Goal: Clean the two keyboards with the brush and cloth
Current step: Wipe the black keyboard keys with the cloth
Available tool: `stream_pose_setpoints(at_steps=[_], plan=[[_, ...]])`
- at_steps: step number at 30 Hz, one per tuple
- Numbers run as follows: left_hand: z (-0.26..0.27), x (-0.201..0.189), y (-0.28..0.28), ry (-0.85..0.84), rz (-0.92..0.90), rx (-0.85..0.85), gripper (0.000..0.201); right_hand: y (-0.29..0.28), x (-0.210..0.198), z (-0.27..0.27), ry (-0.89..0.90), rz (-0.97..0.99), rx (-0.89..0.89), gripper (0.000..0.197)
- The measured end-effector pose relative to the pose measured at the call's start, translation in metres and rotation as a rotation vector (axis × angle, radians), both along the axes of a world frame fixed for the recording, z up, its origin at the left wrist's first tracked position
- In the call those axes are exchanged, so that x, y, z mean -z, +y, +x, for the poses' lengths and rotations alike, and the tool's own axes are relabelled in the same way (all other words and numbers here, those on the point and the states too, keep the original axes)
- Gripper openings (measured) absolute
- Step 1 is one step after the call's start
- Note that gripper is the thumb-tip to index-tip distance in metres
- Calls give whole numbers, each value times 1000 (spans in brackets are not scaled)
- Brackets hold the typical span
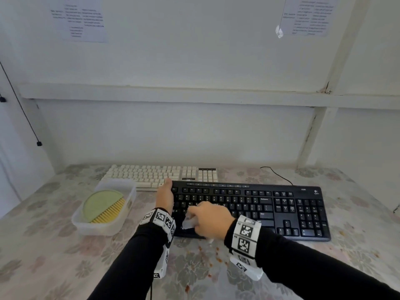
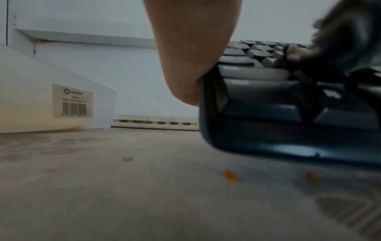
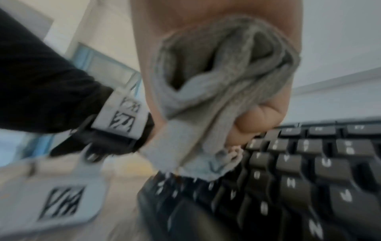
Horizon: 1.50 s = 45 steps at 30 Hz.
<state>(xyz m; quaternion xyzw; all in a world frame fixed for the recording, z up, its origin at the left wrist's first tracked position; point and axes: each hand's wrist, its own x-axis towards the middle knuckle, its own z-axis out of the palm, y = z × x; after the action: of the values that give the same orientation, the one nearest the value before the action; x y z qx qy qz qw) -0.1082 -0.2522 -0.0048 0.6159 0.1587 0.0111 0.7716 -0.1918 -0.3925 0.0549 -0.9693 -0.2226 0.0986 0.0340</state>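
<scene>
A black keyboard (image 1: 249, 211) lies across the middle of the table, with a white keyboard (image 1: 160, 175) behind it. My left hand (image 1: 165, 195) lies straight along the black keyboard's left edge and presses against it (image 2: 191, 57). My right hand (image 1: 210, 219) grips a bunched grey cloth (image 1: 189, 223) and holds it down on the left-hand keys; in the right wrist view the cloth (image 3: 216, 81) hangs from my curled fingers onto the black keyboard (image 3: 288, 179). A green brush with yellow bristles (image 1: 104, 205) lies in a container at the left.
The clear plastic container (image 1: 127, 191) holding the brush stands just left of my left hand, its labelled wall (image 2: 41, 101) close by. Orange crumbs (image 1: 218, 259) are scattered on the flowered tablecloth in front of the black keyboard. A black cable (image 1: 277, 174) runs behind it.
</scene>
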Motion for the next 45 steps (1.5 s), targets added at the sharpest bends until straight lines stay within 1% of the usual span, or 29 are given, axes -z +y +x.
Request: stream_pose_setpoints(at_steps=[2,4,5,6,8,10,12,14,16,18,19,21,23,25,27,30,33,36,38,40,42,44,45], plan=[[-2,-2,0,-3,34,-21,51,0,-16,10,-43,126,54,29],[-4,-7,-2,-21,41,-29,53,1,-27,22,-212,230,93,30],[-6,-9,-3,-24,23,-16,54,3,-28,27,-286,233,99,32],[-6,-8,-2,-35,7,-1,55,5,-27,29,-315,204,98,35],[-10,-11,-2,-37,39,-17,54,9,-18,28,-271,131,70,42],[-8,-9,-2,-42,38,-27,55,10,-7,17,-176,115,22,45],[-9,-9,-2,-22,0,-26,60,11,3,2,-67,55,-25,43],[-11,-10,-2,-7,-28,-19,54,12,11,-14,39,-60,-84,42],[-11,-11,-2,9,-19,-9,51,13,8,-18,53,-99,-96,39],[-13,-15,-2,-4,4,-15,51,15,-6,-9,-7,-21,-55,32],[-14,-18,-1,-8,0,-21,52,17,-14,0,-67,43,-23,30],[-13,-15,0,-36,-3,-12,54,22,-25,18,-228,144,20,33],[-9,-9,0,-71,-7,0,53,26,-28,32,-323,152,49,41],[-9,-7,0,-54,-22,27,54,28,-22,37,-290,116,60,48],[-12,-13,0,-35,-37,20,54,26,-13,33,-215,92,22,54],[-9,-13,1,30,-120,39,48,21,-3,20,-87,98,-43,48],[-13,-13,1,125,-221,67,46,16,3,5,-33,-7,-108,41],[-10,-8,0,136,-208,83,51,14,5,-5,49,-130,-185,38],[-10,-9,2,154,-205,88,53,14,-4,-3,62,-133,-186,38],[-8,-9,5,134,-200,60,53,16,-17,6,-1,-34,-119,36],[-3,-3,8,92,-186,50,59,18,-24,19,-148,94,-37,34],[-2,-2,9,63,-197,57,60,23,-25,30,-285,125,16,37],[-5,-4,8,60,-219,71,58,26,-23,34,-309,104,42,42]])
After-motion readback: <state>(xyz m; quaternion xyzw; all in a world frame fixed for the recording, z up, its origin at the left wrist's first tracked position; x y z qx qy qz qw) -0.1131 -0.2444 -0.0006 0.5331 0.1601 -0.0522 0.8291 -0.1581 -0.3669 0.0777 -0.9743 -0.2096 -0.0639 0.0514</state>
